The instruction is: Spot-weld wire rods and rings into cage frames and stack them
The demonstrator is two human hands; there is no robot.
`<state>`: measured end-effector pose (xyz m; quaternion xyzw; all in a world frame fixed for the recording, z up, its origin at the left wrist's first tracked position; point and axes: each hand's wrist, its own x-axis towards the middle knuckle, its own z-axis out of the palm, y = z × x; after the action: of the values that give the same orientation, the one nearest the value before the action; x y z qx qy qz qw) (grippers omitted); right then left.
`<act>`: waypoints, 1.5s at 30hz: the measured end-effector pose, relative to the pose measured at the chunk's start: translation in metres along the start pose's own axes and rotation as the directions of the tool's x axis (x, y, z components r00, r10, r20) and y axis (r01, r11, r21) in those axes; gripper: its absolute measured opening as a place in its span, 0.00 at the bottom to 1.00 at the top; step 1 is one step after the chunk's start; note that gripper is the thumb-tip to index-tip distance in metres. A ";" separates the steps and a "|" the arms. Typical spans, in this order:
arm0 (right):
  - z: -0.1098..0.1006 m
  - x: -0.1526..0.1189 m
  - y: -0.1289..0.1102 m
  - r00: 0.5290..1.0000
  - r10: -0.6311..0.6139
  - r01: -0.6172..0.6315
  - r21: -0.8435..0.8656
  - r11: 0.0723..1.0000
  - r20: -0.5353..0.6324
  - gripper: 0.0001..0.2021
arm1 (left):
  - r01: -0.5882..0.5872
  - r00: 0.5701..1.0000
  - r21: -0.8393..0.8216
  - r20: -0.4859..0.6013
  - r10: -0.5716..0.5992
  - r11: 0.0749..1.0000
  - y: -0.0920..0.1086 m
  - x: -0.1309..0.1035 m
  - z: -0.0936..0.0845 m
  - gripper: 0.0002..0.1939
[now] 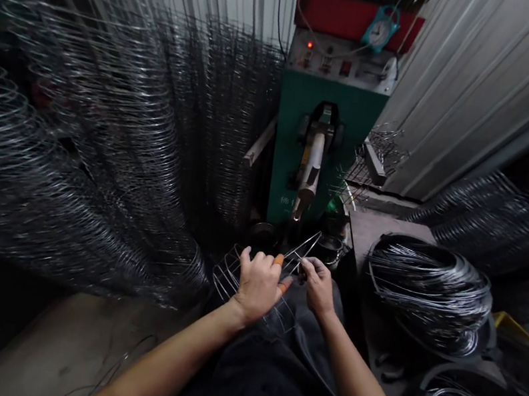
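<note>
Above my lap, my left hand (pixel 257 286) is curled around a wire frame (pixel 226 275), with orange covers on two of its fingers. The frame's thin bars show to the left of that hand and below it. My right hand (pixel 318 287) pinches a thin metal wire piece (pixel 311 244) at the frame's right end. Where the wire piece meets the frame is too small to make out. Just ahead of both hands, the rod-shaped arm (pixel 312 165) of a green machine (pixel 290 131) points down towards me.
Tall stacks of wire rings (pixel 144 97) crowd the left side. On the right, a basin of wire lengths (pixel 433 280) stands on a board (pixel 365 232). Nearer me is another dark basin (pixel 425 387) holding rings and small metal pieces. A teal clock (pixel 380 29) hangs on the machine.
</note>
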<state>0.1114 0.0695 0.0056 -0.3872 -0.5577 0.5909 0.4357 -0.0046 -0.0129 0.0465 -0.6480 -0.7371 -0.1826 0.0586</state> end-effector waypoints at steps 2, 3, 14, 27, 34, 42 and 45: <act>-0.002 0.003 -0.001 1.000 -0.006 0.006 0.003 1.000 0.003 0.14 | -0.013 1.000 0.001 0.004 0.013 1.000 0.000 0.003 0.001 0.23; -0.002 0.005 -0.001 1.000 -0.011 0.011 0.004 1.000 0.002 0.14 | -0.020 1.000 0.003 0.008 0.020 1.000 0.000 0.005 0.000 0.24; 0.002 0.043 0.005 0.997 0.075 -0.073 0.120 0.990 -0.009 0.15 | -0.091 0.992 0.002 0.084 0.090 0.996 -0.016 0.054 0.001 0.17; 0.013 0.081 0.033 0.986 0.151 -0.128 0.260 0.957 -0.071 0.14 | -0.147 0.968 0.016 0.209 0.141 0.989 -0.037 0.099 0.021 0.17; 0.019 0.105 0.033 0.987 0.145 -0.121 0.273 0.954 -0.069 0.14 | -0.108 0.969 0.014 0.224 0.102 0.994 -0.042 0.120 0.026 0.16; -0.002 0.076 0.027 0.975 0.196 -0.204 0.080 0.976 0.104 0.19 | -0.095 0.977 0.029 0.195 0.087 0.995 -0.044 0.120 0.029 0.16; -0.014 0.036 0.035 0.909 0.183 -0.133 -0.155 0.979 0.374 0.17 | -0.087 0.984 0.034 0.161 0.081 0.996 -0.040 0.116 0.029 0.16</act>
<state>0.1102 0.1084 -0.0295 -0.3338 -0.6354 0.6527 0.2427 -0.0573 0.1015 0.0490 -0.6897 -0.7150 -0.1123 0.0206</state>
